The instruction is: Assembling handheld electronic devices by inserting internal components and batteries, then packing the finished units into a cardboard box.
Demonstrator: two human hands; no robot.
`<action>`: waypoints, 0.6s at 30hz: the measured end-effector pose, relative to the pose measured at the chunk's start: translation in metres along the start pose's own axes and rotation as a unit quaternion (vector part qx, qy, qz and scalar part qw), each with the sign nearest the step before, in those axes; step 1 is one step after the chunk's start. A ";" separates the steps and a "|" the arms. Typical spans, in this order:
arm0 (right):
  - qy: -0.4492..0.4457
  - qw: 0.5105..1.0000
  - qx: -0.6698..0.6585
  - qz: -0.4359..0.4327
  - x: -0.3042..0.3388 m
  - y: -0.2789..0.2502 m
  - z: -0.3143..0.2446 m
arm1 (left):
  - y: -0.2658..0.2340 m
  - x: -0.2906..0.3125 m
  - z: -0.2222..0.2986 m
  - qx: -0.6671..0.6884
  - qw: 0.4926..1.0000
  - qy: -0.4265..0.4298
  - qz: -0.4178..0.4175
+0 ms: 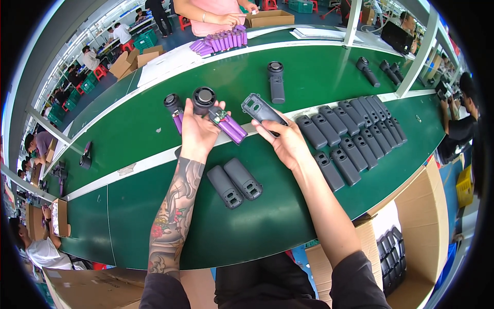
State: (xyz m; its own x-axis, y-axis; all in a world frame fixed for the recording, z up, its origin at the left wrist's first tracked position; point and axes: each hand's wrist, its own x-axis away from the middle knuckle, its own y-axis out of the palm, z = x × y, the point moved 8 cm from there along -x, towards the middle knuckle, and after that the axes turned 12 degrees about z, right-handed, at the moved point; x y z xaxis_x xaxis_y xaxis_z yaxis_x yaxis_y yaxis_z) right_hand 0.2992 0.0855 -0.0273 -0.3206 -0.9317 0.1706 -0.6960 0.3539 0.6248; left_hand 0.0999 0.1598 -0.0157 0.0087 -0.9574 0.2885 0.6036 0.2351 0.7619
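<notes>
My left hand [198, 131], palm up, holds a small dark grey handheld fan [204, 98]. Its handle has no cover here, so purple battery cells [231, 130] and a green circuit board [220, 115] show. My right hand [286, 143] grips a dark grey handle shell [260, 110], its hollow inside turned toward me, just right of the fan. Beyond my left wrist, another fan [172, 101] with purple cells lies on the bench. Between my forearms rest two handle shells [235, 182], outer sides up.
Rows of grey shells [355, 123] cover the bench at right. A closed-handle fan [276, 85] lies farther back. Across the green bench [139, 123], a person in pink stands by stacked purple cells [221, 42]. White posts [419, 49] rise at right; an open carton [427, 226] holds more shells.
</notes>
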 end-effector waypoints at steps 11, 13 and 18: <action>-0.233 0.880 0.404 -0.085 0.019 0.023 0.008 | -0.008 -0.004 -0.036 -0.010 0.997 -0.056 -0.060; -0.385 0.791 0.468 -0.087 0.032 0.033 0.009 | -0.004 -0.001 -0.037 -0.013 0.996 -0.063 -0.069; -0.475 0.728 0.489 -0.074 0.041 0.036 0.010 | 0.004 0.007 -0.037 -0.131 0.982 0.024 -0.134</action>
State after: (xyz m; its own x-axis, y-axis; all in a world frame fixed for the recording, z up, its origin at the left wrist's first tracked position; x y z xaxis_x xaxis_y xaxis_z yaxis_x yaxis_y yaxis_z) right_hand 0.2538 0.0607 -0.0054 -0.1720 -0.6523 -0.7382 -0.7437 0.5774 -0.3370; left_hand 0.1317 0.1484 -0.0319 -0.1452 -0.9872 0.0659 0.7741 -0.0719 0.6289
